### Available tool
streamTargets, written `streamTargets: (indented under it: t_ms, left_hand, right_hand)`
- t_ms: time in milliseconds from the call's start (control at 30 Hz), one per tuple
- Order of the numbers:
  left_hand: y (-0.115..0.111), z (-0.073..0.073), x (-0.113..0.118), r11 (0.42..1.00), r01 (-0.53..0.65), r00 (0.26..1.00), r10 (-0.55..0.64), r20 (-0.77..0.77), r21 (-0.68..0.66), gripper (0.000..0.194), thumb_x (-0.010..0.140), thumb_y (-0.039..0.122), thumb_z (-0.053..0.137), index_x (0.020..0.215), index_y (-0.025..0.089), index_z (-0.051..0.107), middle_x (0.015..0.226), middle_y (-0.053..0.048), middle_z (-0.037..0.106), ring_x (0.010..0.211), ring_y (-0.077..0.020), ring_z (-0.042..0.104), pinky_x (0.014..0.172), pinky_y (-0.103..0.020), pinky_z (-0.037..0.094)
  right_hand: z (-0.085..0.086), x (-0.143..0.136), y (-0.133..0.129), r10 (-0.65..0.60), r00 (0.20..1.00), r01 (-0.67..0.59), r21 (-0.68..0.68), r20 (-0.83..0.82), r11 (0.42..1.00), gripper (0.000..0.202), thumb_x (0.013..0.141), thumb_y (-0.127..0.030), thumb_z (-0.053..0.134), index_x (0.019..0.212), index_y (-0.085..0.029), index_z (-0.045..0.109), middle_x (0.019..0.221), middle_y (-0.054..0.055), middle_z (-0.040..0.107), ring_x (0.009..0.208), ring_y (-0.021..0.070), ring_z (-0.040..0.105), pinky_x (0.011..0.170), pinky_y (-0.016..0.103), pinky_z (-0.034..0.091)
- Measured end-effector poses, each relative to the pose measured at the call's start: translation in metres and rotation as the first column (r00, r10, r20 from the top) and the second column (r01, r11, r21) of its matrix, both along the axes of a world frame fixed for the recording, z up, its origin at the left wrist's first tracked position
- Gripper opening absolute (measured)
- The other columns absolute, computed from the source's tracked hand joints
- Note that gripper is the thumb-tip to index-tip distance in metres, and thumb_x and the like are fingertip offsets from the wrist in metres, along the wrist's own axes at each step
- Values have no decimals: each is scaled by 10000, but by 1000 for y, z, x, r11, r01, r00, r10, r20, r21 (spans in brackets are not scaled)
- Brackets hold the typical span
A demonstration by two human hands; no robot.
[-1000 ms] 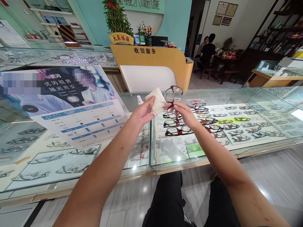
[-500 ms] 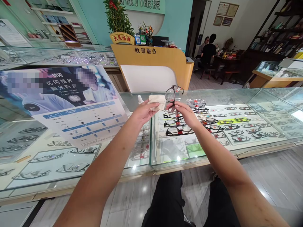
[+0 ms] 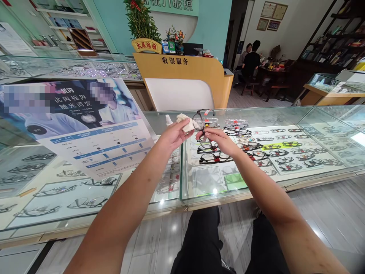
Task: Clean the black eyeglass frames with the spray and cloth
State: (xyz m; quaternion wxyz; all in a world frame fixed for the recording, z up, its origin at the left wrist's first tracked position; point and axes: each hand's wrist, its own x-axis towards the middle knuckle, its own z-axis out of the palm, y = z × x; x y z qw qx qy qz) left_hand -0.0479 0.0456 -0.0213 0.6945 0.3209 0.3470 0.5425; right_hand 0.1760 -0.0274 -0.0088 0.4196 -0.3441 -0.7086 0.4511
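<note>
Above the glass showcase, my left hand (image 3: pixel 174 134) is closed on a folded cream cloth (image 3: pixel 186 122). My right hand (image 3: pixel 218 137) pinches a pair of dark-framed eyeglasses (image 3: pixel 203 121) near the bridge, one lens up and the other below the fingers. The cloth is right beside the upper lens; whether it touches the lens I cannot tell. Behind my left hand stands a small white bottle (image 3: pixel 169 120), its lower part hidden. Rows of display eyeglasses (image 3: pixel 215 157) lie in the case beneath my right hand.
A large printed poster board (image 3: pixel 105 152) leans on the showcase (image 3: pixel 188 203) at left. Beyond it is a wooden cashier counter (image 3: pixel 182 72) with a potted plant (image 3: pixel 144 26). Two people (image 3: pixel 251 59) sit at a table at the back right.
The eyeglasses have tilted and shifted slightly left and down, closer to the cloth. My left fingers have moved up over the cloth, and my right fingers have straightened.
</note>
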Motion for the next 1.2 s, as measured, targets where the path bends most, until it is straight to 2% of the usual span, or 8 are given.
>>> streamTargets:
  t_ms: [200, 333, 533, 667, 733, 833, 967, 1200]
  left_hand:
    - [1, 1, -1, 999, 41, 998, -42, 50, 8, 232, 853, 220, 980, 977, 166, 792, 1016, -62, 872, 942, -200, 826, 926, -364, 685]
    - [-1, 5, 0, 999, 35, 997, -37, 69, 28, 222, 874, 210, 948, 1011, 166, 780, 981, -48, 861, 881, -168, 807, 913, -337, 678]
    - [-7, 14, 0, 997, 44, 995, -49, 86, 58, 253, 813, 213, 891, 1018, 189, 744, 937, -34, 843, 881, -198, 816, 951, -380, 671]
    - [-10, 16, -1, 987, 67, 997, -72, 32, 144, 393, 666, 62, 801, 1026, 212, 750, 914, 2, 829, 849, -177, 802, 927, -357, 656]
    - [-11, 16, 0, 982, 54, 999, -53, -8, 179, 431, 659, 45, 840, 1042, 227, 761, 921, 17, 829, 827, -153, 788, 866, -317, 645]
    - [-12, 14, 3, 975, 42, 999, -38, -23, 217, 378, 708, 181, 994, 1000, 238, 761, 916, 25, 818, 789, -137, 767, 777, -286, 629]
    - [-14, 10, 7, 970, 33, 999, -28, -25, 239, 473, 670, 354, 1114, 947, 246, 746, 907, 42, 788, 747, -114, 729, 707, -251, 589]
    - [-17, 8, 12, 968, 19, 1000, -15, -19, 251, 477, 714, 387, 1110, 880, 233, 690, 893, 49, 741, 767, -110, 697, 715, -262, 566]
  right_hand:
    - [1, 0, -1, 18, 1000, -18, 10, 1, 1000, 351, 1070, -508, 619, 1016, -236, 834, 1199, 71, 825, 1084, 247, 643, 1045, 392, 486]
    - [-3, -1, 1, -16, 1000, 16, -4, 2, 1000, 378, 1078, -547, 617, 1087, -236, 833, 1189, 66, 824, 1067, 240, 637, 990, 381, 486]
    - [-4, -1, 1, -50, 998, 50, -1, -23, 999, 390, 1081, -577, 619, 1100, -251, 833, 1200, 54, 823, 1061, 240, 633, 946, 377, 482]
    - [0, -1, -1, -51, 997, 50, -25, -51, 998, 382, 1065, -571, 629, 1093, -256, 842, 1178, 55, 830, 1011, 243, 625, 885, 380, 477]
    - [1, -1, -1, -39, 997, 37, -36, -72, 999, 368, 1061, -553, 630, 1084, -257, 847, 1167, 57, 835, 1022, 246, 635, 878, 380, 472]
    - [0, -1, -1, -19, 996, 15, -45, -86, 999, 348, 1061, -528, 634, 1075, -256, 851, 1155, 54, 833, 1009, 237, 641, 876, 378, 458]
    - [-1, -3, -1, -18, 997, 13, -68, -81, 998, 376, 1050, -583, 659, 1079, -261, 851, 1162, 54, 835, 1021, 246, 663, 882, 387, 464]
    - [-1, -4, -2, -22, 997, 19, -48, -67, 999, 479, 1047, -691, 657, 1131, -262, 851, 1201, 66, 841, 1072, 266, 677, 909, 401, 524]
